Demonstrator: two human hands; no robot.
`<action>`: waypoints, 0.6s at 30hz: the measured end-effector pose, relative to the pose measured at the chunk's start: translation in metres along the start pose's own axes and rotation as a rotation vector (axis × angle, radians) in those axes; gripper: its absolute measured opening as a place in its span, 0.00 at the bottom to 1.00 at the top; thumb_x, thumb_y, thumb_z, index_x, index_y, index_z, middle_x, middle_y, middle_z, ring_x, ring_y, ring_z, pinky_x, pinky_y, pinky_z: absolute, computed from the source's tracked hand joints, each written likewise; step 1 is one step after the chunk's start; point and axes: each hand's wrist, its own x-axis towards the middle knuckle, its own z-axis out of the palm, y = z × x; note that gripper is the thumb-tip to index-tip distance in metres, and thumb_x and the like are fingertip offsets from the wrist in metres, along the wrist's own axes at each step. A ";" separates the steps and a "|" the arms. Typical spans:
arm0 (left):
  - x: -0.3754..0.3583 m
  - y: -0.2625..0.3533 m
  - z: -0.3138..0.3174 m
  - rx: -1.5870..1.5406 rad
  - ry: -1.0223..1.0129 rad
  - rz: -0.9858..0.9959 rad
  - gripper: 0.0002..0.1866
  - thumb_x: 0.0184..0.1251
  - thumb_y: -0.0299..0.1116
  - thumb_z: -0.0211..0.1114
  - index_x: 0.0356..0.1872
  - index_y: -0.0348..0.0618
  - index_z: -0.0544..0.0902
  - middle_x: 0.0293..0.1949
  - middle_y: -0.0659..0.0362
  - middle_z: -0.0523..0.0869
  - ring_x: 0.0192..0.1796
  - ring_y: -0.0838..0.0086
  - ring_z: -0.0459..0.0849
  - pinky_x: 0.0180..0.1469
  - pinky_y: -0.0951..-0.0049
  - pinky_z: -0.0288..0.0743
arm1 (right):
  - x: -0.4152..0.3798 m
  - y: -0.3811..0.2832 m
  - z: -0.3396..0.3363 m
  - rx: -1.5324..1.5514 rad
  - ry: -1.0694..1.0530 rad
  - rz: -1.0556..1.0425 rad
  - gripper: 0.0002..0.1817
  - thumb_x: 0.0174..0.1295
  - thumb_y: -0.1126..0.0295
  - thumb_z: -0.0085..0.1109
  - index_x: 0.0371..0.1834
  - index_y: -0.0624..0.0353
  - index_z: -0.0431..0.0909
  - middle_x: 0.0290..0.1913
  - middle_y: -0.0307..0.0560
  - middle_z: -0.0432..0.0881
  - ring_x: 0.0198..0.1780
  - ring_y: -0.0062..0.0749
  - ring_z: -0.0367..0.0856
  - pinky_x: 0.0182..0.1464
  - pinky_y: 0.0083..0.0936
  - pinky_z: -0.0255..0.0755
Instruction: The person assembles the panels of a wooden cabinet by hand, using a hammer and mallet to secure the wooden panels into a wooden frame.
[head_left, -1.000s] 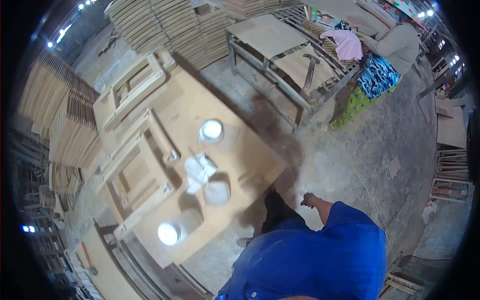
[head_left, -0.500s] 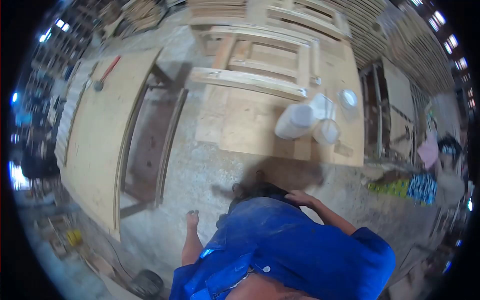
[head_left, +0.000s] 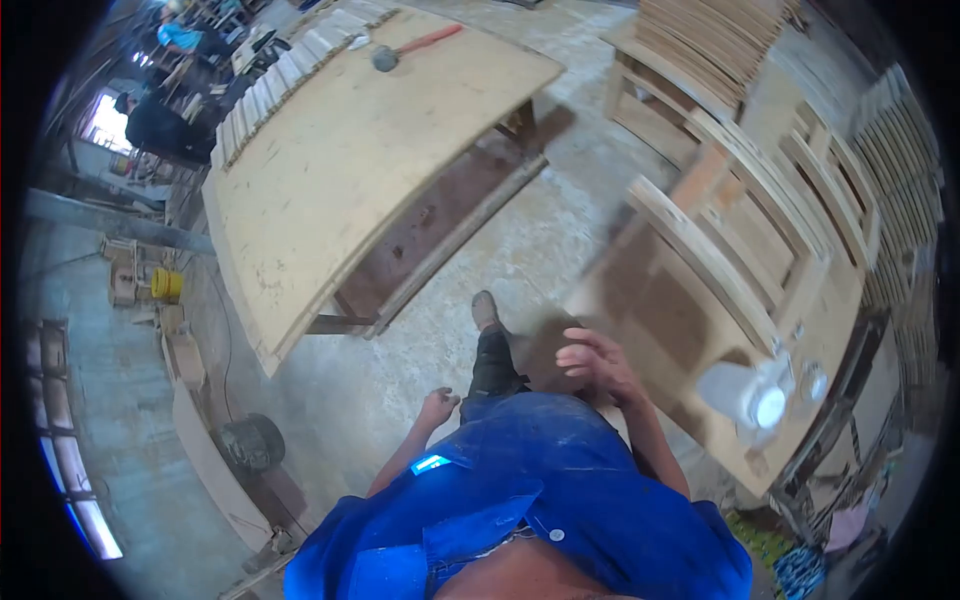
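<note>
on the left, a red-handled mallet (head_left: 428,41) lies across the far part of a pale table (head_left: 370,150). the left hand (head_left: 438,408) hangs low over the floor, fingers loosely curled; how far they part is too small to tell. well apart from it, the right hand (head_left: 598,365) is open, fingers spread and slightly bent, near the edge of the right-hand table (head_left: 645,310); contact can't be told. on that table lie a wooden frame (head_left: 705,262) and, at its near end, a white container (head_left: 735,392).

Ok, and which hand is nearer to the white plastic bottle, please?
Right. The right hand is in the air, left of the white plastic bottle; the left hand is farther left.
</note>
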 end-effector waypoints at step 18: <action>0.244 0.493 -0.288 -0.202 -0.078 0.843 0.18 0.70 0.32 0.65 0.57 0.34 0.82 0.30 0.59 0.83 0.32 0.79 0.77 0.38 0.75 0.73 | 0.168 -0.082 -0.113 1.010 1.365 -0.467 0.35 0.60 0.41 0.67 0.61 0.55 0.72 0.54 0.49 0.78 0.58 0.42 0.77 0.56 0.42 0.75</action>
